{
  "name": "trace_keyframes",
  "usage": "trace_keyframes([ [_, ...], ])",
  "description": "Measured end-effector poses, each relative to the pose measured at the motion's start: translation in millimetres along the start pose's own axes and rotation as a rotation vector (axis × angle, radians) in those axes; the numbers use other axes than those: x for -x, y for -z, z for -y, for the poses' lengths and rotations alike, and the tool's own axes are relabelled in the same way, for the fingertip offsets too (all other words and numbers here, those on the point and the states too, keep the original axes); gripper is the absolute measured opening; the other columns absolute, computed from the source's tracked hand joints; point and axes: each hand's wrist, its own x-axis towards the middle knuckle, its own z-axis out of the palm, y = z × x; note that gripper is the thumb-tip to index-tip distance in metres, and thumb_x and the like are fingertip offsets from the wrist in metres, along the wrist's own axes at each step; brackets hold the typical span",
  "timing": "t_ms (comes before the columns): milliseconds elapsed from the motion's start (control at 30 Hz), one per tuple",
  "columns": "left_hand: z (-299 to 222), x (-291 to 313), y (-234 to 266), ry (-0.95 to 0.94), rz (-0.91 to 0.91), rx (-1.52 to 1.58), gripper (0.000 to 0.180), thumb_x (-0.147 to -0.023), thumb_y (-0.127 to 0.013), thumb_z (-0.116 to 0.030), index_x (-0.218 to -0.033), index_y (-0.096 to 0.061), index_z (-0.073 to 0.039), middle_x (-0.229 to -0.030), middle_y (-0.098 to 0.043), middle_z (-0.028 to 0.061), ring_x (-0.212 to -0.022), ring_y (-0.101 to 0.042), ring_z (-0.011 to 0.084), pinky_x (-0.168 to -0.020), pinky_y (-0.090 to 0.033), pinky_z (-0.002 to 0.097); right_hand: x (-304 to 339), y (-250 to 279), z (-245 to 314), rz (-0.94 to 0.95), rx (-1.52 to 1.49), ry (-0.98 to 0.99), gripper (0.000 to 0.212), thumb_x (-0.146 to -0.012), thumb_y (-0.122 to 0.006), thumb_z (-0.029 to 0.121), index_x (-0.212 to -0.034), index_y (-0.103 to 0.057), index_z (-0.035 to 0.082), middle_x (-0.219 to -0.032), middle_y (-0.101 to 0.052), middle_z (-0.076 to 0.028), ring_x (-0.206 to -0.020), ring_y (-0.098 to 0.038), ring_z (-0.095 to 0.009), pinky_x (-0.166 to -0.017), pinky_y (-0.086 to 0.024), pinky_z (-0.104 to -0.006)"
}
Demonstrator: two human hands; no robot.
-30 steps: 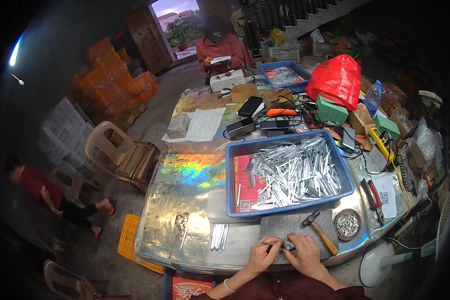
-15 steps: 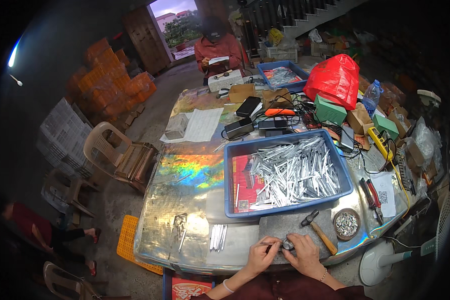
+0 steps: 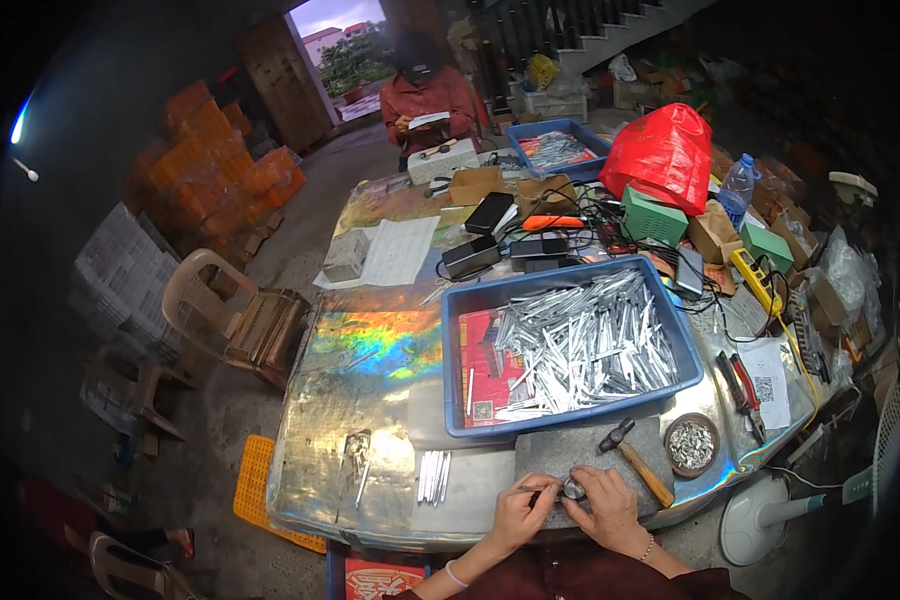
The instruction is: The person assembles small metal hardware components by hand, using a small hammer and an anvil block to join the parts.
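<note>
Near the front edge of the table, both my hands meet over a grey stone slab (image 3: 538, 452). A small round metal piece (image 3: 573, 489) sits between them, with the fingers of my right hand (image 3: 610, 512) closed round it. Beside it, my left hand (image 3: 520, 512) is pinched on something small and dark that I cannot make out. To the right of my right hand, a hammer (image 3: 646, 472) with a wooden handle rests on the slab. A round bowl (image 3: 715, 464) of small shiny metal bits stands right of the hammer.
Beyond the slab stands a blue tray (image 3: 447, 370) heaped with thin silvery strips. Several strips (image 3: 433, 477) lie left of my hands. Red-handled pliers (image 3: 740, 392) lie at the right. A person (image 3: 427, 105) sits across the table; a fan (image 3: 755, 525) stands lower right.
My hands stay together around the round metal piece, nearly unmoved. The whole view has shifted slightly. At the lower left, another person has moved down toward the picture's rim.
</note>
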Motion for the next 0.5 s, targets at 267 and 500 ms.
trace_keyframes([
  [267,7.1,2.6,-2.5,-0.033,-0.03,0.015,0.011,-0.088,-0.058,-0.007,-0.09,-0.065,0.002,-0.083,-0.065,0.0133,-0.074,-0.064,0.0225,-0.064,-0.049,0.0298,0.5,0.3,0.0,-0.01,-0.027,0.017,0.042,-0.074,-0.071,0.024,-0.11,-0.058,0.006,-0.108,-0.06,-0.006,-0.083,-0.058,-0.023,-0.065,-0.051,-0.0334],
  [500,7.6,2.4,-3.5,-0.019,-0.034,0.032,0.011,-0.088,-0.058,-0.006,-0.09,-0.065,0.002,-0.084,-0.065,0.0139,-0.074,-0.064,0.0228,-0.065,-0.049,0.03,0.1,1.7,-0.5,0.0,-0.038,0.012,0.042,-0.075,-0.071,0.024,-0.11,-0.058,0.005,-0.108,-0.061,-0.006,-0.084,-0.058,-0.023,-0.065,-0.051,-0.0329],
])
